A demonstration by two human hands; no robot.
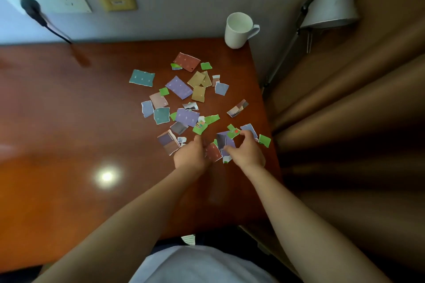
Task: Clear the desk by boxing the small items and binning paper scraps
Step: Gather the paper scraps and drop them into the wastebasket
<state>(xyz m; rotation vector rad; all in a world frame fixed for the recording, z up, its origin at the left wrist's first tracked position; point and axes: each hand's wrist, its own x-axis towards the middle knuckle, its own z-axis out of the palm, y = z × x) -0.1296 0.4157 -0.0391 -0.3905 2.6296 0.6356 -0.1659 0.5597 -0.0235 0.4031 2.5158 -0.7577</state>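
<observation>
While left hand point(190, 156) and right hand point(247, 151) gathered torn coloured paper scraps point(186, 117), sweeping inward seemed wisest.
Right fingers point(245, 133) pinched some; left grip unclear.

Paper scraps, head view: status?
Right grip pinching purple scrap near desk's right edge. Left grip curled beside red scrap, hold unclear. Most scraps scattered on desk; white mug stands behind, no bin in view.

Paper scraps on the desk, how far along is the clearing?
Barely started. Nothing looks binned: paper scraps lie scattered on the desk. In hand: right hand curls round the nearest pieces, left hand beside it. Left: everything else; no bin or box in view.
</observation>
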